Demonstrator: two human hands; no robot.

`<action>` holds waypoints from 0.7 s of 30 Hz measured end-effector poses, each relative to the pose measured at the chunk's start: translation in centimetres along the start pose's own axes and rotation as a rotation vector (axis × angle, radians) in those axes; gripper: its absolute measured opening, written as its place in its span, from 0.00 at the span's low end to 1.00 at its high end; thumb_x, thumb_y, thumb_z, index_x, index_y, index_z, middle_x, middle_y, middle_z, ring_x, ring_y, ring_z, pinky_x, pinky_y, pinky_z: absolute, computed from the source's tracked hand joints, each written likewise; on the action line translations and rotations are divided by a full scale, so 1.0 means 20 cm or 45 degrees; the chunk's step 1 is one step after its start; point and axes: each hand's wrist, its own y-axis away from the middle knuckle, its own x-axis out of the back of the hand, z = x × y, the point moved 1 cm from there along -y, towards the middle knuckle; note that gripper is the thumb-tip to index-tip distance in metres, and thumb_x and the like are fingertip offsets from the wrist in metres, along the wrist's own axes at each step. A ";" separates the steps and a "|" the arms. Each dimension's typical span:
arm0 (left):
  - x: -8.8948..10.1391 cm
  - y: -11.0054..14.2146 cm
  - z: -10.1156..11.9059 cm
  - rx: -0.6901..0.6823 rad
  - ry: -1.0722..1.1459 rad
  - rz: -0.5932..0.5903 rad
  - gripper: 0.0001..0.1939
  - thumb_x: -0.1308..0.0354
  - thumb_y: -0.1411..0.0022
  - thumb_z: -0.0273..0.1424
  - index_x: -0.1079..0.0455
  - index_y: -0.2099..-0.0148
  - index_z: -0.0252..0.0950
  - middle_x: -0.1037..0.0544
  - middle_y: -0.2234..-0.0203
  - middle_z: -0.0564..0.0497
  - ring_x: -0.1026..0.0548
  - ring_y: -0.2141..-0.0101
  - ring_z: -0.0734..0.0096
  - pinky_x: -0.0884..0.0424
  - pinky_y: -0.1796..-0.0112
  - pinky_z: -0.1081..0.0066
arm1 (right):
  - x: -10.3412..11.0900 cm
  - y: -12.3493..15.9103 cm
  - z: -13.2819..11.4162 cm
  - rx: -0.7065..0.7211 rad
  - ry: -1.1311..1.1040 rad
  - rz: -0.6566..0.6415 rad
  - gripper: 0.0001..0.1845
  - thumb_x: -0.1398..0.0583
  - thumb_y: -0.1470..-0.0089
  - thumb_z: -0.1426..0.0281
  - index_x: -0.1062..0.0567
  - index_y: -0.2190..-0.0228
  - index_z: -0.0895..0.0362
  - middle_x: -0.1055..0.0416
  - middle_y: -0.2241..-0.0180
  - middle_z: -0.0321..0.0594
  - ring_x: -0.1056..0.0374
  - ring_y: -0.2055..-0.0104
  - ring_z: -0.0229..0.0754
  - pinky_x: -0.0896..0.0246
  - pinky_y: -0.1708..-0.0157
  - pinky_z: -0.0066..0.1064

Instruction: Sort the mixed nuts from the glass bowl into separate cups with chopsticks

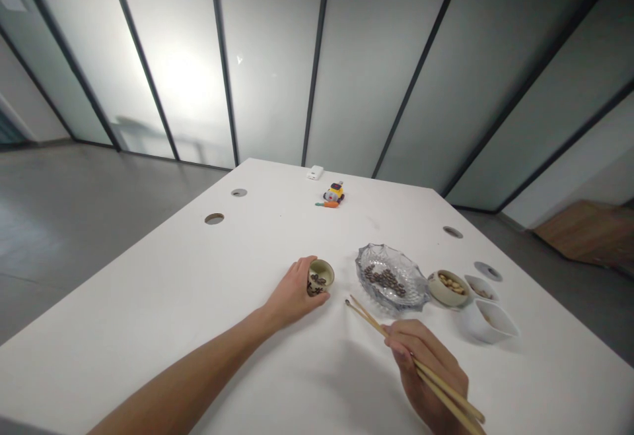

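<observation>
On our desk (198, 276), a wavy glass bowl (413, 275) with dark beans (384, 279) sits between the little cup (321, 275) and a round bowl (442, 292) of tan nuts (452, 283). Two white dishes, a far one (488, 284) and a near one (479, 328), sit just beside the round bowl, with small bits inside. Far back are a yellow and purple toy car (335, 192), an orange toy (329, 204) with a green end and a small white box (315, 172). Round holes go through the desk.

Our left hand (292, 293) is curled shut around the side of the cup, which stands upright with dark beans in it. Our right hand (430, 368) is closed on two chopsticks (370, 321). Their tips are a little bit apart, right of the cup and near the glass bowl. A tiny dark spot is at one tip, but we cannot tell if it is a bean.

Dark marks like writing are on the cup and the round bowl, too small for us to read.
</observation>
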 end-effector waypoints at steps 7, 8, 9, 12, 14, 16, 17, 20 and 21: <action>0.00 0.00 0.00 0.002 0.018 0.015 0.35 0.29 0.41 0.32 0.34 0.34 0.41 0.23 0.42 0.40 0.25 0.42 0.45 0.28 0.38 0.46 | 0.00 -0.02 -0.01 -0.024 0.022 -0.044 0.12 0.42 0.31 0.75 0.21 0.67 0.54 0.21 0.69 0.40 0.22 0.70 0.39 0.26 0.71 0.26; 0.00 0.00 0.00 0.005 0.017 0.013 0.35 0.29 0.41 0.32 0.34 0.34 0.40 0.23 0.42 0.40 0.24 0.42 0.45 0.28 0.38 0.46 | 0.00 -0.03 -0.02 -0.039 0.027 -0.039 0.13 0.42 0.31 0.75 0.21 0.67 0.54 0.22 0.70 0.40 0.22 0.71 0.39 0.26 0.71 0.26; 0.00 0.00 0.00 0.009 0.013 0.011 0.35 0.29 0.41 0.32 0.34 0.34 0.40 0.23 0.42 0.40 0.24 0.42 0.45 0.28 0.38 0.46 | 0.00 -0.04 -0.02 -0.051 0.027 -0.032 0.13 0.42 0.31 0.75 0.22 0.68 0.54 0.22 0.71 0.39 0.23 0.72 0.39 0.26 0.72 0.26; 0.00 0.00 0.00 0.008 0.008 0.010 0.35 0.29 0.41 0.31 0.34 0.34 0.40 0.23 0.42 0.40 0.24 0.42 0.46 0.28 0.38 0.46 | 0.01 -0.06 -0.03 -0.075 0.016 -0.009 0.13 0.42 0.32 0.75 0.22 0.68 0.53 0.22 0.72 0.39 0.23 0.73 0.39 0.26 0.72 0.27; 0.00 0.00 0.00 0.003 0.009 0.014 0.35 0.29 0.41 0.31 0.34 0.34 0.41 0.23 0.42 0.40 0.24 0.42 0.46 0.28 0.38 0.46 | 0.01 -0.07 -0.03 -0.085 0.007 0.000 0.13 0.41 0.32 0.75 0.22 0.68 0.53 0.22 0.72 0.39 0.23 0.73 0.40 0.25 0.72 0.27; 0.00 0.00 0.00 -0.001 0.009 0.015 0.35 0.29 0.41 0.31 0.34 0.34 0.41 0.23 0.42 0.41 0.24 0.42 0.46 0.28 0.38 0.46 | 0.01 -0.07 -0.02 -0.086 0.004 0.007 0.12 0.41 0.32 0.75 0.21 0.67 0.53 0.21 0.71 0.39 0.22 0.73 0.41 0.25 0.72 0.28; 0.00 0.00 0.00 -0.002 0.007 0.012 0.35 0.29 0.41 0.31 0.35 0.34 0.41 0.23 0.42 0.41 0.24 0.42 0.46 0.28 0.38 0.46 | 0.02 -0.07 -0.02 -0.083 0.008 0.008 0.12 0.41 0.32 0.75 0.20 0.67 0.53 0.21 0.71 0.40 0.22 0.72 0.41 0.24 0.72 0.28; 0.00 0.00 -0.01 -0.001 -0.002 0.005 0.35 0.29 0.41 0.31 0.35 0.34 0.41 0.24 0.41 0.41 0.25 0.41 0.46 0.28 0.38 0.46 | 0.03 -0.06 -0.01 -0.084 0.036 0.014 0.12 0.41 0.31 0.74 0.20 0.66 0.53 0.21 0.71 0.40 0.21 0.72 0.41 0.23 0.70 0.29; 0.00 0.00 -0.01 0.004 -0.007 0.001 0.35 0.29 0.41 0.31 0.35 0.34 0.41 0.24 0.41 0.41 0.25 0.41 0.46 0.28 0.38 0.46 | 0.04 -0.06 -0.01 -0.088 0.047 0.014 0.13 0.41 0.31 0.73 0.20 0.67 0.53 0.20 0.70 0.41 0.21 0.71 0.41 0.23 0.69 0.29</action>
